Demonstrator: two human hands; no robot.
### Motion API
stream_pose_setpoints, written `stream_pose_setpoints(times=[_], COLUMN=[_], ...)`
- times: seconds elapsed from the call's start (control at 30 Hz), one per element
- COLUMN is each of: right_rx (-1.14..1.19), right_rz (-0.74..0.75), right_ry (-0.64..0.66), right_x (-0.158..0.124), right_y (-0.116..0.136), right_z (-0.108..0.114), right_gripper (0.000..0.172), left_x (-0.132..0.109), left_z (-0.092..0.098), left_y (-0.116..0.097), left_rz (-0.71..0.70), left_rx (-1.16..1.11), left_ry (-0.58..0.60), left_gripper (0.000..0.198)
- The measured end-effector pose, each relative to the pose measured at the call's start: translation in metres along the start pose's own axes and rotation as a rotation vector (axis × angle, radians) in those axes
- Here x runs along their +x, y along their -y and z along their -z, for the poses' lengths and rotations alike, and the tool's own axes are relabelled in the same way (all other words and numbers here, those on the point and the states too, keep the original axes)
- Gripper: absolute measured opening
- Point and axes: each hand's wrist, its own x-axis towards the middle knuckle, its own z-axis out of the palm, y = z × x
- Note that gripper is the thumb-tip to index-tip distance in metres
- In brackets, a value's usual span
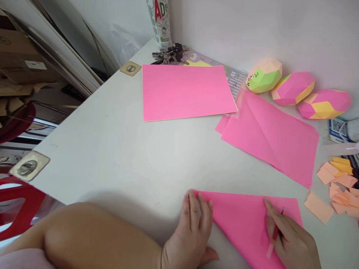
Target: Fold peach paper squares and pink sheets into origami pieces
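Note:
A folded pink sheet (238,220) lies on the white table at the bottom right, its slanting edge running down from its upper left corner. My left hand (193,231) rests at that left corner, fingertips on the paper and fingers somewhat apart. On the right part of the sheet is my right hand (291,235), with its index finger stretched along the paper near the top edge. A thin red pen (276,232) with a clear end is held in my right hand, tilted across the sheet.
On the table (112,149) lie a flat pink stack (185,93), creased pink sheets (275,134), keys (171,54), a bottle (159,24), three faceted paper shapes (293,87) and small orange folded pieces (343,196) at right. A red stool (25,209) stands lower left.

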Motion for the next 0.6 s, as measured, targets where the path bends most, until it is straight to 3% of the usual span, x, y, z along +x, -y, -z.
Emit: stream_pose_setpoints(times=[0.17, 0.4, 0.6], right_rx=[0.032, 0.069, 0.027], right_rz=[-0.014, -0.013, -0.132], right_ry=[0.015, 0.025, -0.086], right_x=[0.001, 0.004, 0.007], right_y=[0.001, 0.004, 0.011], right_z=[0.000, 0.002, 0.003], right_gripper=[0.059, 0.059, 0.036], left_x=[0.000, 0.003, 0.001], left_z=[-0.001, -0.002, -0.004], left_y=[-0.001, 0.000, 0.000], left_rz=[0.017, -0.079, -0.093], left_rx=[-0.017, -0.034, -0.052], left_ry=[0.004, -0.081, -0.053], left_gripper=[0.099, 0.096, 0.096])
